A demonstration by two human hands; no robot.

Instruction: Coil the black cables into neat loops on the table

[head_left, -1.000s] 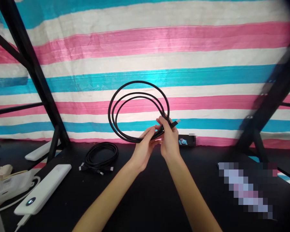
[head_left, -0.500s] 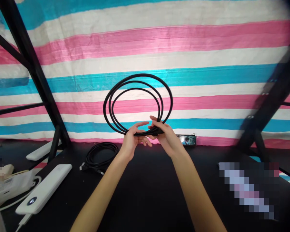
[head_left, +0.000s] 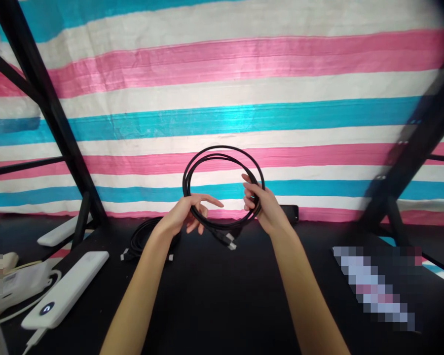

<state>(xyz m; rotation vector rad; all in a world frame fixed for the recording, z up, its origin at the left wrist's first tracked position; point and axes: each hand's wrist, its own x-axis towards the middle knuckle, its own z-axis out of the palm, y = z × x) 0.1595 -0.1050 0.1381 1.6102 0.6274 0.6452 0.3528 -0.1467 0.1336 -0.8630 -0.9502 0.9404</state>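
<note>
A black cable [head_left: 222, 150] wound into a round coil hangs in the air between my hands, above the black table [head_left: 222, 296]. My left hand [head_left: 185, 214] pinches the coil's left side, with the forefinger stretched out. My right hand [head_left: 262, 207] grips the coil's right side with curled fingers. A plug end [head_left: 229, 241] dangles from the bottom of the coil. A second coiled black cable [head_left: 148, 239] lies on the table to the left, partly behind my left wrist.
White power banks [head_left: 64, 291] and white cords lie at the left. Black frame struts [head_left: 48, 108] rise at both sides. A dark phone [head_left: 290, 213] lies by the striped sheet [head_left: 222, 74]. A blurred patch [head_left: 377, 286] sits at the right.
The coil has shrunk to a tighter ring and dropped lower. My hands have parted from its bottom to its two sides, and a plug end now hangs below.
</note>
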